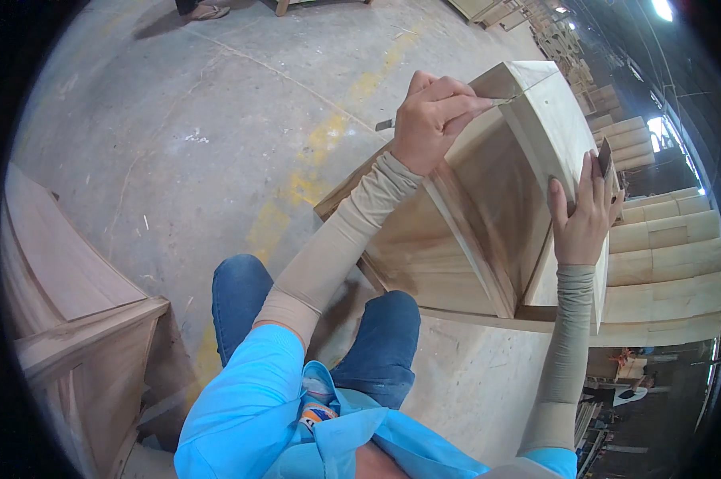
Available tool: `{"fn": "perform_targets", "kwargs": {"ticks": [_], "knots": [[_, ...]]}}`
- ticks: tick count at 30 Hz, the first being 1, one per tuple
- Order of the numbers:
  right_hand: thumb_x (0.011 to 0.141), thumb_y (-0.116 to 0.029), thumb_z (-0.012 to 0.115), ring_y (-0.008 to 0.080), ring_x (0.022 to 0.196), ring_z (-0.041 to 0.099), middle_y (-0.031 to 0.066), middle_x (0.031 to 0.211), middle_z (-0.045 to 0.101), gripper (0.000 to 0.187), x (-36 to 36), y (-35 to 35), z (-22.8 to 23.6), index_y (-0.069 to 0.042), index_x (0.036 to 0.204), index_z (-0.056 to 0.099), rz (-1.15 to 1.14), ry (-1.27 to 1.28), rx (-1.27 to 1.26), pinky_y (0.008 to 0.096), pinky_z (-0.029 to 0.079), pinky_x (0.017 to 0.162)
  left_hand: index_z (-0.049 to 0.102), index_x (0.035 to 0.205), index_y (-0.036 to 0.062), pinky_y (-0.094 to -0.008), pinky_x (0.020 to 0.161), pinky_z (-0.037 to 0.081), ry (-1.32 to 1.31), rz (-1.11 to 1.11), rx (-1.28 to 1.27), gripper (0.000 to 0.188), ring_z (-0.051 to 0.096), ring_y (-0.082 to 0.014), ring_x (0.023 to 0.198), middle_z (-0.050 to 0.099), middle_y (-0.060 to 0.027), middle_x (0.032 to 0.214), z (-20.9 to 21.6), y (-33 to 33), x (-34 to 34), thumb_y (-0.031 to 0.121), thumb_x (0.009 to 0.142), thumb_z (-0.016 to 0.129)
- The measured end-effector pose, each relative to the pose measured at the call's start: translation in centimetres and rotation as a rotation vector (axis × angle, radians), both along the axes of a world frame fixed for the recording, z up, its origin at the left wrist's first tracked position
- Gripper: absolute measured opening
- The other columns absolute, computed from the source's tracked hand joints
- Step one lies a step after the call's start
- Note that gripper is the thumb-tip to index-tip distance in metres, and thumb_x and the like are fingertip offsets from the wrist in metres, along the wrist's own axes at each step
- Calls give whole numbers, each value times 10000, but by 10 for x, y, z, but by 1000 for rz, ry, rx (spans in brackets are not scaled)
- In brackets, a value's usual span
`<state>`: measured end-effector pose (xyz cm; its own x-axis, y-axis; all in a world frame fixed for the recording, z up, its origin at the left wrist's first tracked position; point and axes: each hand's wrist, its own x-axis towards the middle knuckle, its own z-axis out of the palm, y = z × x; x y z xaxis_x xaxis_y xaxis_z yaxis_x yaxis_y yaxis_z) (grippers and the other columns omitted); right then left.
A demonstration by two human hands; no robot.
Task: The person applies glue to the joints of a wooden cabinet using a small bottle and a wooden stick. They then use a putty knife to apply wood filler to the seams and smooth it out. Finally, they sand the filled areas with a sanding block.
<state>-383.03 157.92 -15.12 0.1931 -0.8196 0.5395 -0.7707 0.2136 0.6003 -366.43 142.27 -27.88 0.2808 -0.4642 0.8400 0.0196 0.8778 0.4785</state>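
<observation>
My left hand (438, 120) is closed in a pinch round a slim, thin-bladed tool (385, 124). One end of it juts out behind the hand; the other touches the corner joint of a bare wooden cabinet frame (572, 120). My right hand (584, 214) lies against the cabinet's pale outer face, thumb spread over the edge. A flat, dark brown piece (605, 156) sticks out from between its fingers; its kind cannot be made out. The cabinet's open side faces me, showing a divider (472, 231) and brown-stained inner panels.
Another wooden furniture piece (89, 327) stands at my left by my knees. Stacked pale curved wooden parts (663, 239) lie beyond the cabinet on the right. A worn yellow line (304, 188) crosses the concrete floor. A person's foot (209, 12) shows at the far left.
</observation>
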Motion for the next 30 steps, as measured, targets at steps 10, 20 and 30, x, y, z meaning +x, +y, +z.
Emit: {"fn": "perform_targets", "kwargs": {"ticks": [10, 20, 30], "knots": [[889, -442, 540, 325, 1331, 339, 99, 1388, 451, 644, 3, 0, 0, -52, 1382, 400, 2, 1, 7, 565, 141, 1099, 733, 907, 170, -268, 729, 366, -53, -51, -54, 188, 510, -141, 732, 653, 37, 836, 2, -14, 9, 88, 741, 700], [891, -436, 543, 301, 1336, 341, 96, 1379, 459, 637, -1, 1, 6, -58, 1384, 399, -34, 19, 6, 553, 140, 1101, 735, 909, 165, -275, 698, 402, -50, -41, -61, 168, 514, -152, 725, 654, 29, 815, 17, -17, 10, 94, 760, 702], [930, -396, 509, 280, 1303, 398, 141, 1387, 454, 535, -55, 14, 21, -121, 1383, 435, 51, 176, 30, 447, 297, 1051, 715, 878, 135, -329, 635, 481, -262, -497, 229, 117, 528, -228, 628, 607, -15, 717, -85, 5, 101, 172, 768, 703]]}}
